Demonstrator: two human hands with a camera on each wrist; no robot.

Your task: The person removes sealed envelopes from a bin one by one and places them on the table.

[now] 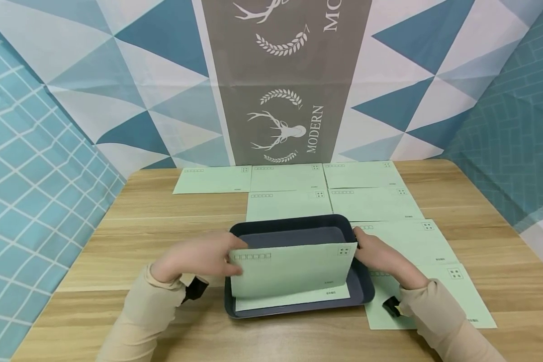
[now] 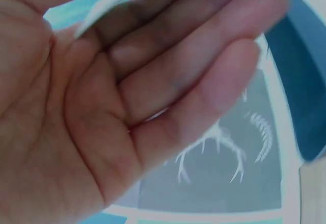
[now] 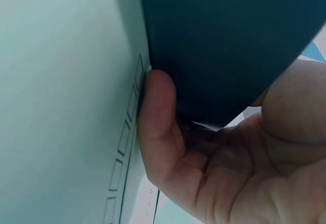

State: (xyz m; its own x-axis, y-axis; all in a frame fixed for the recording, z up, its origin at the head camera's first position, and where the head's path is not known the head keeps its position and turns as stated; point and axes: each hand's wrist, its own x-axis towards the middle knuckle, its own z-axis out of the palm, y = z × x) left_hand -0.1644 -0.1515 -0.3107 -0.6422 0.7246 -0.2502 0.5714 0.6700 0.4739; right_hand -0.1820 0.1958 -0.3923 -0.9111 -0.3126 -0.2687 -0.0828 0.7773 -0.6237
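Observation:
A dark blue-grey rectangular tray [image 1: 298,223] sits at the near middle of the table. Over it, a pale green envelope [image 1: 294,271] stands tilted up on its long edge. My left hand [image 1: 203,254] is at the envelope's left end, pinching it between thumb and fingers. In the left wrist view, a thin pale edge [image 2: 109,2] shows between the thumb and the fingers [image 2: 178,71]. Another envelope [image 1: 294,297] lies on the tray floor, mostly covered by the tilted one. At the tray's right side, my right hand [image 1: 375,251] grips the wall, its fingers curled round the dark edge [image 3: 219,56].
Several green envelopes lie in rows behind and right of the tray, one at the far left [image 1: 212,180] and one at the near right [image 1: 430,301]. They rest on a wooden table [image 1: 163,221]. A patterned cloth [image 1: 280,85] hangs behind it.

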